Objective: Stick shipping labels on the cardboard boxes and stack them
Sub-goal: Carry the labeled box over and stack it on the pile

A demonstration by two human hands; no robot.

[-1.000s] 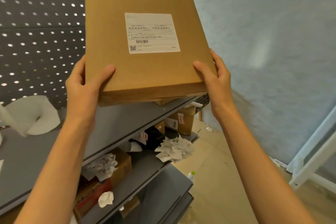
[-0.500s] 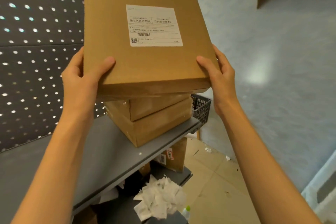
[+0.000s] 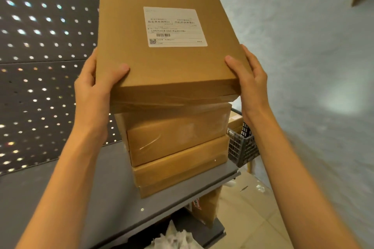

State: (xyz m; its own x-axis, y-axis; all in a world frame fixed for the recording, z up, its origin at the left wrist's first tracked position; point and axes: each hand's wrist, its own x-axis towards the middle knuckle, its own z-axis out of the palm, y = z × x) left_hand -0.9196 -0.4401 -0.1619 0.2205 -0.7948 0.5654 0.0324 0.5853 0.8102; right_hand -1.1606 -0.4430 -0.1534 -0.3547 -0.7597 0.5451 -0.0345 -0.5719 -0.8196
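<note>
Two bare forearms reach into view from the bottom edge, one on each side. No sleeves, watch, bracelet or gloves show on either arm; both are uncovered from the lower corners up to the wrists. The left hand point(image 3: 95, 91) and the right hand point(image 3: 251, 81) are bare too, with no rings visible on the fingers that show. The fingernails that can be seen, on both thumbs, are short and unpainted. The arms are slender.

Dark perforated panel point(image 3: 40, 66) behind grey shelf point(image 3: 101, 198), grey mesh basket point(image 3: 241, 145) at its end, crumpled paper point(image 3: 174, 238) below
</note>
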